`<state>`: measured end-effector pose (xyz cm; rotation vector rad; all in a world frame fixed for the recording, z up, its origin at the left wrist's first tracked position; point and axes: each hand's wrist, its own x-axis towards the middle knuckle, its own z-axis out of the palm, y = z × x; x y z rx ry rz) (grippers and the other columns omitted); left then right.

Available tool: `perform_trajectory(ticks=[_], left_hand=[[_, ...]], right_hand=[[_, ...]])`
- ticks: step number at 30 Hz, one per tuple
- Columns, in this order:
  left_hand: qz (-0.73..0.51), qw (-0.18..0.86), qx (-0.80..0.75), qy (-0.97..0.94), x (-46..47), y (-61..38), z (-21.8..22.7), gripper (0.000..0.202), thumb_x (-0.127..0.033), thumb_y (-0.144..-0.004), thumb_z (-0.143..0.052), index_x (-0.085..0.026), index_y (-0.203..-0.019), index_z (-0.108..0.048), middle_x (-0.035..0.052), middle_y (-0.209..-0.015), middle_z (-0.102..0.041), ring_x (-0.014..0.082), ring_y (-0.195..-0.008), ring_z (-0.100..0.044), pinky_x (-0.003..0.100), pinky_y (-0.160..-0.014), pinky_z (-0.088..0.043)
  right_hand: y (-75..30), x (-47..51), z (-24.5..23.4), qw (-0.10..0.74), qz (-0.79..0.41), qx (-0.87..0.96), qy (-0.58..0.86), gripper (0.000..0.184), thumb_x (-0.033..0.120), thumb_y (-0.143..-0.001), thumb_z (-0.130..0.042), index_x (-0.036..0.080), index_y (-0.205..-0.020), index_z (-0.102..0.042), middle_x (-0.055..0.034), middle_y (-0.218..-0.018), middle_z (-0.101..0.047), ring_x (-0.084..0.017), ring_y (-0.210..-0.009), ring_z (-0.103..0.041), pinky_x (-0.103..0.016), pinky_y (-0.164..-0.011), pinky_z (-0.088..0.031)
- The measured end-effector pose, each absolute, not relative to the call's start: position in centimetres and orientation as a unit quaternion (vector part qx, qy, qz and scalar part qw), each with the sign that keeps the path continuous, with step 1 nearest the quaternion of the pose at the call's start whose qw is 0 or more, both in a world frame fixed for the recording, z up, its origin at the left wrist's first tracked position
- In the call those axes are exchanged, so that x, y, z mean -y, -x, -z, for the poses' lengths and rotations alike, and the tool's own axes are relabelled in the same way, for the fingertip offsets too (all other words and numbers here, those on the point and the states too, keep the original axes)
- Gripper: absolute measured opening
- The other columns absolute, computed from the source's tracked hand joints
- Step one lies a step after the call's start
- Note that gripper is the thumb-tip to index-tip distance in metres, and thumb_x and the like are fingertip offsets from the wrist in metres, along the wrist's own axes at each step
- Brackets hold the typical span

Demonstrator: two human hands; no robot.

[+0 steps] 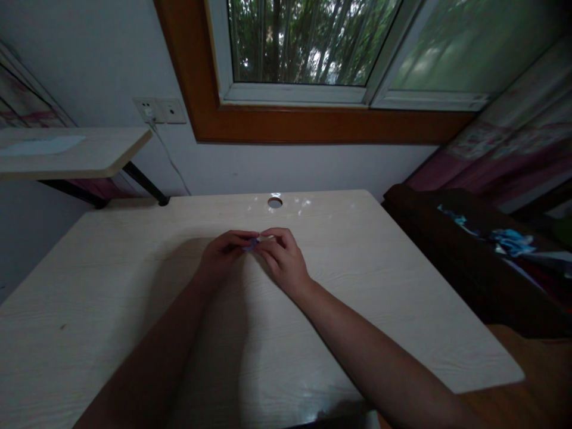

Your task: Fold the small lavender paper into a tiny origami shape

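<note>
Both hands meet over the middle of a pale wood-grain desk (pixel 348 262). Between their fingertips is a small bluish-purple thing (pixel 251 243), too small and too covered by fingers to name. My left hand (pixel 221 253) is closed on its left side, thumb and fingers pinched together. From the right, my right hand (pixel 283 256) pinches at the same thing with bent fingers. A shadow of the hands and arms falls on the desk to the left.
A round cable hole (pixel 275 203) lies near the desk's back edge. A raised shelf (pixel 80 152) on black legs stands at the left. The wall holds a socket (pixel 159 111) with a white cord. Right of the desk is dark furniture (pixel 451 250) with cloth on it.
</note>
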<state>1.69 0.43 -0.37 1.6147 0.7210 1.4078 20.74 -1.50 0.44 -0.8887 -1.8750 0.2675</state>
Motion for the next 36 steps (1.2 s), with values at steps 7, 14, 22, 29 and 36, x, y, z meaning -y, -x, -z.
perform_trajectory(ticks=[7,14,22,29,36], left_hand=[[-0.553,0.430,-0.301,-0.647,-0.31,-1.65,0.31,0.007,-0.022,-0.085,-0.067,-0.019,-0.088,-0.072,0.0087,-0.109,-0.071,0.0211,-0.105,-0.066,0.039,-0.096,-0.052],[-0.552,0.430,-0.301,-0.648,-0.26,-1.86,0.10,0.006,-0.022,-0.084,-0.068,-0.019,-0.087,-0.072,0.0087,-0.107,-0.072,0.0206,-0.103,-0.067,0.038,-0.095,-0.052],[-0.542,0.443,-0.323,-0.637,-0.27,-2.06,0.11,0.009,-0.027,-0.082,-0.071,-0.019,-0.086,-0.073,0.0080,-0.105,-0.073,0.0209,-0.100,-0.068,0.039,-0.094,-0.054],[-0.535,0.458,-0.331,-0.629,-0.04,-2.14,-0.16,0.013,-0.028,-0.082,-0.070,-0.019,-0.090,-0.073,0.0077,-0.106,-0.073,0.0204,-0.101,-0.068,0.039,-0.095,-0.054],[-0.536,0.475,-0.339,-0.610,0.03,-2.26,0.10,0.023,-0.027,-0.075,-0.077,-0.018,-0.094,-0.070,0.0077,-0.105,-0.073,0.0199,-0.100,-0.068,0.039,-0.097,-0.053]], right_hand=[[-20.73,1.49,-0.29,0.509,-0.098,0.772,0.369,0.015,0.020,-0.091,-0.061,0.026,-0.102,-0.069,-0.0082,-0.117,-0.056,-0.016,-0.086,-0.060,-0.033,-0.078,-0.054],[-20.87,1.42,-0.38,0.501,-0.084,0.775,0.376,0.019,0.020,-0.091,-0.060,0.027,-0.106,-0.069,-0.0080,-0.115,-0.057,-0.015,-0.083,-0.060,-0.032,-0.076,-0.054],[-21.16,1.24,-0.51,0.494,-0.085,0.781,0.372,0.020,0.019,-0.091,-0.060,0.028,-0.108,-0.068,-0.0075,-0.112,-0.059,-0.018,-0.094,-0.061,-0.034,-0.082,-0.054],[-21.08,1.19,-0.61,0.502,-0.092,0.781,0.360,0.020,0.018,-0.091,-0.059,0.027,-0.107,-0.066,-0.0075,-0.108,-0.060,-0.019,-0.100,-0.061,-0.036,-0.087,-0.054],[-20.93,1.18,-0.60,0.505,-0.107,0.778,0.358,0.019,0.016,-0.091,-0.058,0.026,-0.106,-0.066,-0.0075,-0.106,-0.061,-0.019,-0.099,-0.061,-0.036,-0.087,-0.054]])
